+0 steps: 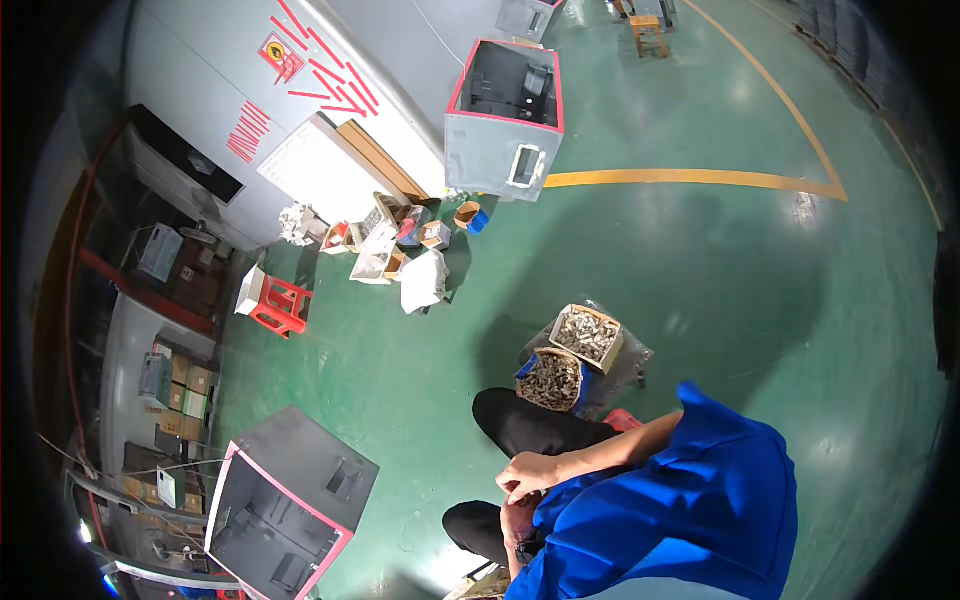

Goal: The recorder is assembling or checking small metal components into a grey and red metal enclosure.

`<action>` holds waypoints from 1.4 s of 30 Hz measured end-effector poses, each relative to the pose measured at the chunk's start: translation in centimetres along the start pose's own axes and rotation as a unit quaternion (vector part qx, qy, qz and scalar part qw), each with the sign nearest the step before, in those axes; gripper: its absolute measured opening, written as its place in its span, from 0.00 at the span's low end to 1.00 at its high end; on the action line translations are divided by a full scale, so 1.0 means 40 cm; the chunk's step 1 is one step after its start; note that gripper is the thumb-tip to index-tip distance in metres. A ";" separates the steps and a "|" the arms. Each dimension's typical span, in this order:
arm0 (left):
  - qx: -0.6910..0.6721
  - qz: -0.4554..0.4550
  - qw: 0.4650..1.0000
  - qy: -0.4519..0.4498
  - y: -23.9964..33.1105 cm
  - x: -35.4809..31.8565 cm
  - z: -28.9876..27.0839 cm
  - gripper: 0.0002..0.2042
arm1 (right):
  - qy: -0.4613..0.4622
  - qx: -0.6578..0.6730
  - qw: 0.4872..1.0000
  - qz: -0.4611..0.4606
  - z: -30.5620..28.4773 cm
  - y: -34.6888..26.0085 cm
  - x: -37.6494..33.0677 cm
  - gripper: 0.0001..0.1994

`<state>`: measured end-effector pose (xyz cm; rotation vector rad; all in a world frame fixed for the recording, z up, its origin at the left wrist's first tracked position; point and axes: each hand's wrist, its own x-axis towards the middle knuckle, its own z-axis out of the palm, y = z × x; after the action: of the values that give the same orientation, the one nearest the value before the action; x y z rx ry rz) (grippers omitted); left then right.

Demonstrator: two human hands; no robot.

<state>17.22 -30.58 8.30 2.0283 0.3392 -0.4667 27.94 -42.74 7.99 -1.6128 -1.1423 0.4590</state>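
My right hand is closed, its fingers curled down over my left hand. The two hands touch above my lap, between my black-trousered knees. My left hand is partly covered by the right and its fingers look drawn in. Whatever lies between the fingers, if anything, is too small and hidden to make out. Beyond my right knee stand a box of small pale metallic-looking pieces and a round, blue-lined container of darker small pieces, both on a grey plastic sheet.
Two grey cabinets with pink-red edges stand nearby, one at lower left, one at the top. A red stool and several small boxes sit by the wall. A yellow line crosses the green floor.
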 end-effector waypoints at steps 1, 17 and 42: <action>0.036 0.057 0.998 0.006 -0.014 0.004 -0.005 0.08 | -0.002 0.006 1.000 -0.009 0.007 -0.004 0.002 0.12; -0.699 -0.011 0.713 -0.060 -0.217 0.086 -0.003 0.12 | -0.090 0.084 0.992 0.031 0.036 0.028 0.042 0.08; -0.695 -0.028 0.717 0.032 -0.138 0.061 0.001 0.10 | 0.002 -0.016 0.999 0.046 -0.018 0.027 0.091 0.05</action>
<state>17.03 -27.89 2.91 0.5314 0.5612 -0.0565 30.69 -40.01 8.20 -1.6984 -1.0806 0.5004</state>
